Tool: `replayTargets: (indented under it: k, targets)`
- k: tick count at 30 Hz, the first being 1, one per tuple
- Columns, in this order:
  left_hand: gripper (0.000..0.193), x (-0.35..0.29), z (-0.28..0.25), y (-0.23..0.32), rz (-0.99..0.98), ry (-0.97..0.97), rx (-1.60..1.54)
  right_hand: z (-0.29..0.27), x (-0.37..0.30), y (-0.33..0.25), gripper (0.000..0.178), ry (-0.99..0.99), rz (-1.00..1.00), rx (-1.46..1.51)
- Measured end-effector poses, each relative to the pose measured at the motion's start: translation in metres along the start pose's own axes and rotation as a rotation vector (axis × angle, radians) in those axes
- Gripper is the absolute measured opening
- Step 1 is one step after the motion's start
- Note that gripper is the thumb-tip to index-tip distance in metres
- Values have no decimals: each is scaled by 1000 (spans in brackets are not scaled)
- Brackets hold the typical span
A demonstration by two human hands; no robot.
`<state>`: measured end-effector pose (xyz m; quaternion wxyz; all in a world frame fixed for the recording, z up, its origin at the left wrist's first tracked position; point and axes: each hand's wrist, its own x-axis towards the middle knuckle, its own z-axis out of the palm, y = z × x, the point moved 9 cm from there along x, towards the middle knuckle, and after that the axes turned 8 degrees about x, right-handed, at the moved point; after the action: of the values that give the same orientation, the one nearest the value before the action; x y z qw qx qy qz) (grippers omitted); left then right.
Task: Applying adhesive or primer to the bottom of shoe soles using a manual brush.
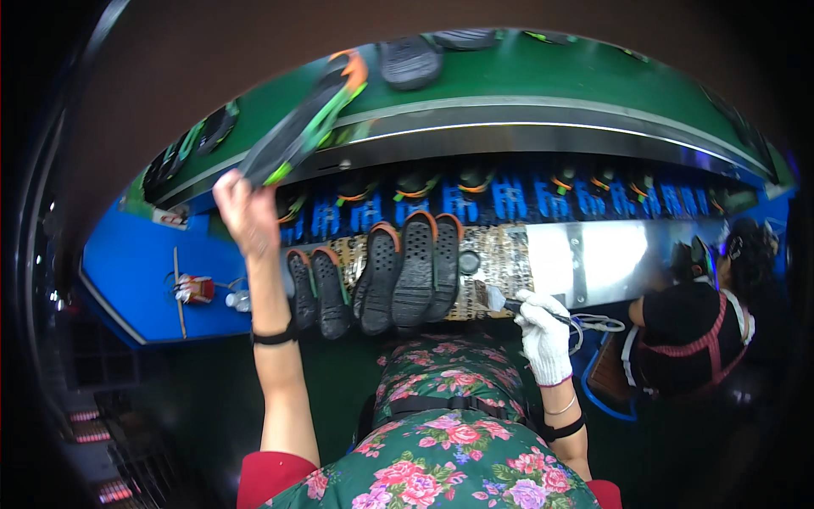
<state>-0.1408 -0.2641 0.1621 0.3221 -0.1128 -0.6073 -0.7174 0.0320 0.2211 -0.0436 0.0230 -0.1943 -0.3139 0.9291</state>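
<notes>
Left hand [246,216], bare, was up between 9 and 10 o'clock, fingers pinching the near end of a black shoe sole [292,127] with green and orange edging. Sole slanted up to 11 o'clock, orange tip farthest away, over the edge of the green belt [526,72]; motion-blurred. Right hand [543,339], in a white knit glove, was at 4 o'clock, fingers curled round the dark handle of a brush [493,297]. Bristles whitish, pointing to 9 o'clock, over the mottled covering [517,263] on the metal worktop [593,263].

Row of black soles [415,271] with orange tips ran from centre toward 9 o'clock, along the worktop's near edge, tips toward 12. Dark round piece [469,262] lay just beside the row, on its 3 o'clock side. Blue rack [462,199] stretched from 11 to 2 o'clock, below the belt, more footwear in it, details unclear. Another dark sole [409,64] lay on the belt at 12.

Blue worktop [161,263] at 9 o'clock carried a thin stick [179,297], a red-and-white item [197,290] and a clear bottle [238,301]. Co-worker [691,331] in black was between 3 and 4 o'clock; white cord [600,322] lay between them and the glove.
</notes>
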Motion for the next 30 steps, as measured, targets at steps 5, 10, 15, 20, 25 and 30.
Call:
replayTargets:
  k: [5,10,15,20,25,30]
  targets:
    - [43,-54,-70,46,-53,362,125,2,3,-31,20,-76,-47,165]
    - [48,-97,-35,-11,-592,296,89,63,-16,-55,18,-261,-89,95]
    - [34,-172,114,-78,-1020,-269,-112,137,-37,-59,21,-498,-141,-329]
    - [63,-278,150,-126,-1414,-300,-224,131,-32,-39,21,-456,-13,-156]
    - [120,-345,217,-49,-1382,-693,-908,104,-26,-46,21,-202,20,-153]
    - [122,-359,217,-43,-1475,-425,-1065,130,-33,-68,27,-403,-195,-531]
